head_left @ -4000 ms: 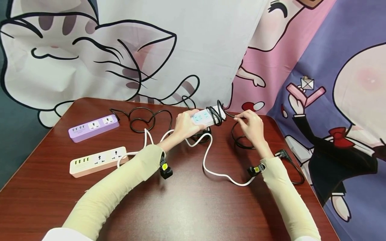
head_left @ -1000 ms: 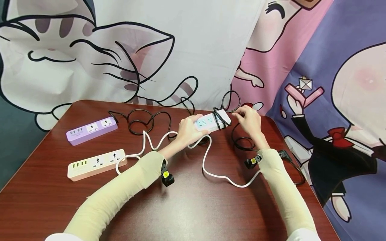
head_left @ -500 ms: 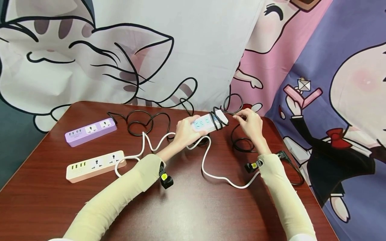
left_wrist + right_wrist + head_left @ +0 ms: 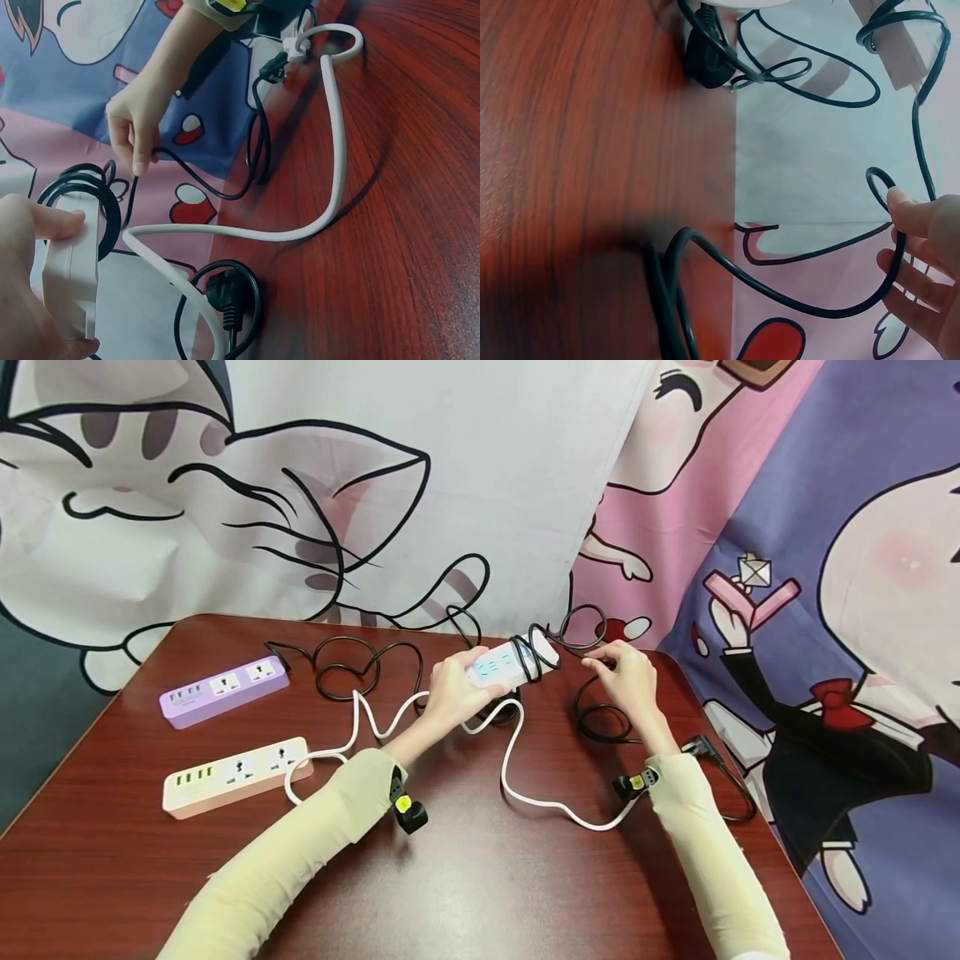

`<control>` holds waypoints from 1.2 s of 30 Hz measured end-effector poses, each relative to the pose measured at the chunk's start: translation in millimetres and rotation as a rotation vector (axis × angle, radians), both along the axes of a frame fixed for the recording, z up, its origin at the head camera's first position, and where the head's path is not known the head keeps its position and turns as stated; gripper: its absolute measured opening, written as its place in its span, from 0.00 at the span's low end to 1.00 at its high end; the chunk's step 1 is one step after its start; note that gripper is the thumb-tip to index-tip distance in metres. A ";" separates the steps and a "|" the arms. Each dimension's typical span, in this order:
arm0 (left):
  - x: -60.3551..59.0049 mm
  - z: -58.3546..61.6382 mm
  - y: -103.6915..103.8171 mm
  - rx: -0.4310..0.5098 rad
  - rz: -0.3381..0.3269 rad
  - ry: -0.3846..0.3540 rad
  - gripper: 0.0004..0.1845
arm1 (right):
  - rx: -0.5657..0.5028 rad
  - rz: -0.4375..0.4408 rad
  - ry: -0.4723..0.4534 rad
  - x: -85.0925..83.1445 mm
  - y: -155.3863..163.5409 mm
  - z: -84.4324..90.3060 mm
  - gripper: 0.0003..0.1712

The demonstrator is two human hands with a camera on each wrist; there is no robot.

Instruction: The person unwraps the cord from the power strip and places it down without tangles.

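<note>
My left hand grips the near end of a white power strip and holds it up over the back of the table. Several turns of black cord wrap round the strip's far end. To the right, my right hand pinches the same black cord between thumb and fingers. A loose loop of it stands up between strip and hand. In the right wrist view the cord runs from the fingers down to the table. The left wrist view shows my left thumb and fingers on the strip's casing.
A purple power strip and a cream power strip lie at the left. A white cord snakes across the middle. A black plug lies near the right edge; another plug lies under the strip. A printed curtain hangs behind.
Since four seconds ago, the cord's loop beside the strip has grown wider, and fewer turns seem to remain on it. Lately the strip has shifted slightly left and the right hand slightly lower.
</note>
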State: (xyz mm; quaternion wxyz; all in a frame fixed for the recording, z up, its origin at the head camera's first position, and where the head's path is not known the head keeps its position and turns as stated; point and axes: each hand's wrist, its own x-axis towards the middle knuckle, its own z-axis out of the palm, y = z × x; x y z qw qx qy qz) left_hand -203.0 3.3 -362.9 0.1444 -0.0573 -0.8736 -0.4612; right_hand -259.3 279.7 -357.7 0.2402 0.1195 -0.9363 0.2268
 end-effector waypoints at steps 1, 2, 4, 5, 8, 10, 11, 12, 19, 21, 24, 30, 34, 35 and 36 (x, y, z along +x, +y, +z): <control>0.2 -0.3 -0.2 0.004 0.002 0.000 0.34 | 0.004 0.000 -0.012 0.4 0.9 -0.7 0.08; 0.4 -0.5 -0.3 0.008 0.002 -0.001 0.34 | 0.011 0.000 -0.023 0.6 2.0 -1.6 0.09; 0.8 -0.4 -0.5 0.015 0.004 -0.003 0.34 | 0.018 0.002 -0.052 0.6 4.2 -3.5 0.09; 1.2 -0.3 -0.7 0.020 0.005 -0.005 0.33 | 0.021 0.005 -0.067 0.7 5.3 -4.5 0.09; 2.0 0.0 -1.0 0.030 0.006 -0.011 0.33 | 0.025 0.016 -0.113 0.3 8.5 -7.7 0.09; 2.4 -0.1 -1.4 0.034 0.008 -0.010 0.33 | 0.027 0.021 -0.139 -0.3 10.3 -9.9 0.09; 2.4 -0.3 -1.5 0.034 0.008 -0.009 0.33 | 0.027 0.023 -0.148 -0.5 11.2 -10.8 0.09; 2.3 -0.5 -1.6 0.032 0.008 -0.007 0.33 | 0.024 0.024 -0.157 -1.0 11.9 -11.8 0.09; 2.8 -1.8 -1.9 0.018 0.007 -0.014 0.33 | -0.007 0.073 -0.168 -0.5 13.2 -13.7 0.10; 2.7 -2.2 -1.8 0.019 0.007 -0.016 0.33 | -0.016 0.090 -0.159 -0.1 12.5 -13.1 0.11; 2.5 -2.4 -1.4 0.025 0.009 -0.015 0.33 | -0.018 0.104 -0.141 0.4 11.2 -11.5 0.11; 2.9 -2.3 0.2 0.010 0.008 -0.010 0.34 | -0.041 0.100 -0.073 1.3 6.5 -6.5 0.11; 3.8 -2.1 1.2 0.009 0.002 -0.017 0.34 | -0.087 0.135 0.005 1.7 -1.0 -2.0 0.13; 3.9 -2.2 1.5 0.009 -0.001 -0.020 0.34 | -0.094 0.151 0.023 1.5 -3.4 -1.1 0.13; 4.1 -2.2 1.7 0.009 -0.003 -0.021 0.34 | -0.098 0.173 0.038 1.3 -5.9 -0.4 0.14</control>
